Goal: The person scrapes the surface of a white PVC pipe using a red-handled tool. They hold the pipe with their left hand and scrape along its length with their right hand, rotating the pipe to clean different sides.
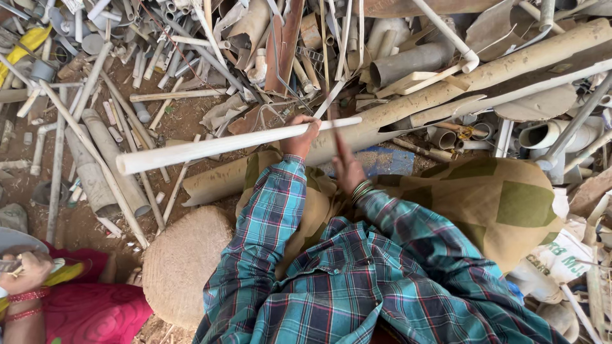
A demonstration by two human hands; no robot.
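Head view: left hand [301,140] grips white pipe [217,146]; right hand [347,167] blurred, grasp unclear.

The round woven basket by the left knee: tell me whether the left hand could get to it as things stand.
Probably not right away. The left hand is wrapped around the long white pipe, so it is occupied. The woven basket itself lies uncovered, low beside the left arm, with nothing visibly blocking it once the pipe is released.

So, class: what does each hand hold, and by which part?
Left hand grips the long white plastic pipe near its right end; right hand is blurred, its hold unclear.
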